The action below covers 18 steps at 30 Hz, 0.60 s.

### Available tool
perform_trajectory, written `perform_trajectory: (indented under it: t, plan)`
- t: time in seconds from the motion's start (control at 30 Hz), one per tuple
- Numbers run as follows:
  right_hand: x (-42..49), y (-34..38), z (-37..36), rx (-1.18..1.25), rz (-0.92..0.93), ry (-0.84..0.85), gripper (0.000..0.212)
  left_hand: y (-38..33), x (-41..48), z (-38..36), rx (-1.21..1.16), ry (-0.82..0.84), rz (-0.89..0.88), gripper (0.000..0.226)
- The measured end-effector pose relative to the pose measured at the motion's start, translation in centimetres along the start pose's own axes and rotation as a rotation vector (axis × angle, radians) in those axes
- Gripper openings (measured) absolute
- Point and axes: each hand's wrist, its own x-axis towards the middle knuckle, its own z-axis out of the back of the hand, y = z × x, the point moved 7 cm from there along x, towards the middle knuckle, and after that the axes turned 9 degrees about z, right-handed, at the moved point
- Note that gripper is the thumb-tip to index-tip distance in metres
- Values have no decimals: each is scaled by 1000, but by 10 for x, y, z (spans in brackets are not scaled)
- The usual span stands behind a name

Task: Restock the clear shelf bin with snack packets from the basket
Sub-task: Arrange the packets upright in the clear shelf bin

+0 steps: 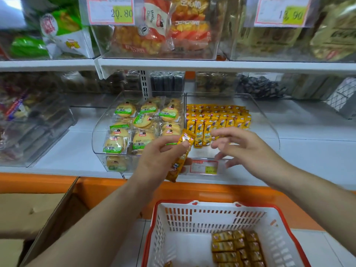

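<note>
Shelving fills the far half of the head view, with the clear bin (269, 130) just right of centre on the lower white shelf. Rows of stocked packets (217, 116), yellow and upright, cover its far and middle floor, while the near right part of the floor is bare.

The left hand (163, 155) is raised in front of the bin's near left corner. Its fingers and thumb are curled round the held packets (181, 158), a small tilted bunch of the same yellow wrappers. The upper end of the bunch leans over the bin's front lip.

The right hand (242, 149) hovers over the near side of the bin. Its fingers are spread and loosely bent, gripping nothing, and the fingertips are close to the nearest upright packets. Both hands cover part of the bin's front wall, where a price tag (204, 167) shows between them.

Touching the bin on its left is a neighbouring bin (96, 137) of round biscuits in green-labelled wrappers. Above, an upper shelf (212, 65) carries more clear bins of snacks with price cards.

Nearest the camera sits the basket (192, 209), white with a red rim. The basket packets (237, 247) are stacked at its right. A cardboard box (38, 209) stands at the near left, under the orange shelf edge (212, 191).
</note>
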Motion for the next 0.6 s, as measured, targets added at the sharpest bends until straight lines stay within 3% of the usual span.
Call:
perform_trajectory:
  t: [0.1,0.4,0.47,0.6]
  plan:
    - [-19,1,-10,112,-43,8,34,2,-10,-23,26,61,1,49]
    - [-30,-1,1,269,-75,-81,24,4,-21,-51,-41,118,23,65]
    - [-31,-2,7,288,-92,-89,18,0,-21,-46,-105,85,8,59]
    - [-33,-5,3,211,-116,-9,14,-3,-21,-43,-52,48,-40,18]
